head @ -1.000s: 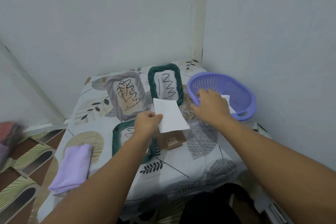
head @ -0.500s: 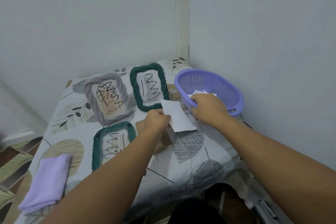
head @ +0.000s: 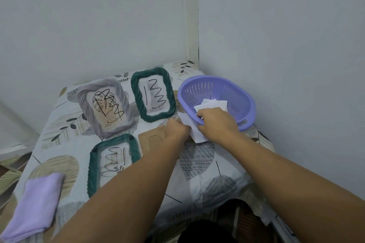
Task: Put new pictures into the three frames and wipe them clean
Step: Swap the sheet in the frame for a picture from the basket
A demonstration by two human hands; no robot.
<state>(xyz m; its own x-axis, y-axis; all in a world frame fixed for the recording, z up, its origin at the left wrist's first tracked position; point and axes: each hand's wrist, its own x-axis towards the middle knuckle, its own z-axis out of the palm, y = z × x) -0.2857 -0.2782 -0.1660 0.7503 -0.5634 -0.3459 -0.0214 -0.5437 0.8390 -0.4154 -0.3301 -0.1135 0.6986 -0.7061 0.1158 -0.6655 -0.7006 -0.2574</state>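
The worktop (head: 197, 189), draped in a leaf-printed cloth, sits pushed into a wall corner, and the purple basket (head: 245, 104) stands at its right edge close to the right wall; bare cloth lies open in front of the basket, toward the near edge. The basket is oval slotted plastic and holds loose white papers (head: 213, 104). Left of the basket a green braided frame (head: 134, 92) shows a black zigzag scribble; further left a grey ribbed frame (head: 126, 112) holds a denser scribble. A second green braided frame (head: 92, 165) lies well left of the basket and nearer the front, and a flat brown backing board (head: 150, 140) rests between it and the basket. A folded lilac cloth (head: 37, 201), soft and napped, lies at the front left corner, farthest from the basket. The left hand (head: 175, 131) pinches a white paper sheet (head: 194, 134) just in front of the basket's near rim. The right hand (head: 215, 124), fingers curled, rests over that rim and touches the same sheet; whether it grips anything I cannot tell.
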